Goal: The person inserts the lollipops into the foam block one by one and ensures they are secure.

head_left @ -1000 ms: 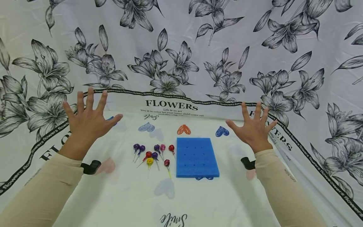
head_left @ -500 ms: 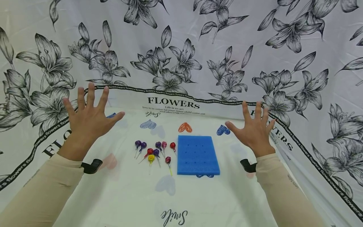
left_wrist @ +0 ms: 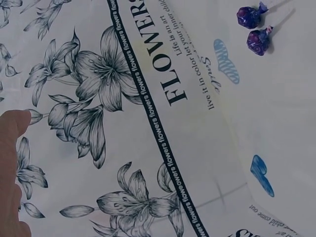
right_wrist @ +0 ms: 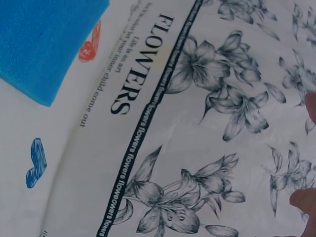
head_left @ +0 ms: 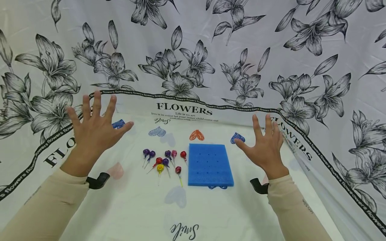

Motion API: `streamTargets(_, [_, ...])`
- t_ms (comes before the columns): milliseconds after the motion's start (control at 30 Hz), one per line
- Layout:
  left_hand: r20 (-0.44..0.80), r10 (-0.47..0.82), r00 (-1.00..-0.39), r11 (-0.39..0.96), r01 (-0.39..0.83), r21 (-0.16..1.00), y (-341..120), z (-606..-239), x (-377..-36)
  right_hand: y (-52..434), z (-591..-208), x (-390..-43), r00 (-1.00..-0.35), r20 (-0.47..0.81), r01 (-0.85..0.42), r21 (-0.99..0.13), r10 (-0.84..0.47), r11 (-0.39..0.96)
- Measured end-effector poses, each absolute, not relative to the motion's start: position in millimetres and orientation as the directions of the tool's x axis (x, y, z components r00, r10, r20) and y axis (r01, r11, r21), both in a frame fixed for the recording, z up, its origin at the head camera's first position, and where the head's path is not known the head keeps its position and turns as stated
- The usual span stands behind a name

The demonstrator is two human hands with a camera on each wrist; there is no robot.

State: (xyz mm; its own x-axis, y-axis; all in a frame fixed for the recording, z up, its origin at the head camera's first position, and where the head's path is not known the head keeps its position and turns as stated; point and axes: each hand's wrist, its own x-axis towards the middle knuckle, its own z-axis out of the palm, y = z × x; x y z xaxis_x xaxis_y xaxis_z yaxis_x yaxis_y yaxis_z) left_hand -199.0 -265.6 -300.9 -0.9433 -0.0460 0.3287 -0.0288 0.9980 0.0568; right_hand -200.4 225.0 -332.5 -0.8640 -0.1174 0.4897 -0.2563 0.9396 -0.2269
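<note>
**Both hands up and spread above the lollipops and foam block**

Here we are over the bench (head_left: 211, 214), draped in a white cloth printed with hearts. The left hand (head_left: 93, 130) hangs in the air on the left side, palm down, all five fingers fanned wide, its grip wide and holding nothing. Across from it the right hand (head_left: 265, 147) hovers the same way, fingers straight and splayed, grip wide too, touching nothing.

Between the two hands, down on the cloth, lies the blue foam block (head_left: 210, 164), flat, its top dotted with small holes. Just beside its left edge sits a loose cluster of lollipops (head_left: 164, 162), purple, red, pink and one yellow, all lying on their sides with sticks pointing toward the person. Neither hand is touching them; both are well apart from the cluster and the block.

The left wrist view catches two purple lollipops (left_wrist: 256, 29) at its top right corner and one fingertip (left_wrist: 11, 128) at the left edge. The right wrist view shows a corner of the foam block (right_wrist: 44, 44) at top left.

Behind it all rises a backdrop (head_left: 193, 50) of black-and-white lilies with a "FLOWERS" band along its foot.
</note>
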Motion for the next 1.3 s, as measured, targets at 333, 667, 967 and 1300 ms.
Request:
streamTargets(333, [0.35, -0.043, -0.936, 0.996, -0.011, 0.093, -259.2, -305.2, -195.1, 216.7, -353.2, -196.5, -0.847, 0.515, -0.294, -0.248, -0.131, 0.923])
streamTargets(667, [0.355, -0.043, -0.934, 0.998, -0.024, 0.058, -251.4, -303.3, -193.0, 211.3, -379.0, -197.5, -0.858, 0.5, -0.294, -0.3, -0.112, 0.908])
streamTargets(967, [0.349, -0.047, -0.936, 0.999, -0.036, 0.039, -248.5, -312.3, -189.4, 204.6, -401.5, -193.6, -0.894, 0.437, -0.266, -0.332, -0.102, 0.905])
streamTargets(1300, [0.349, -0.043, -0.936, 0.999, -0.029, 0.043, -247.1, -329.0, -186.5, 201.6, -444.1, -192.2, -0.943, 0.317, -0.217, -0.371, -0.096, 0.903])
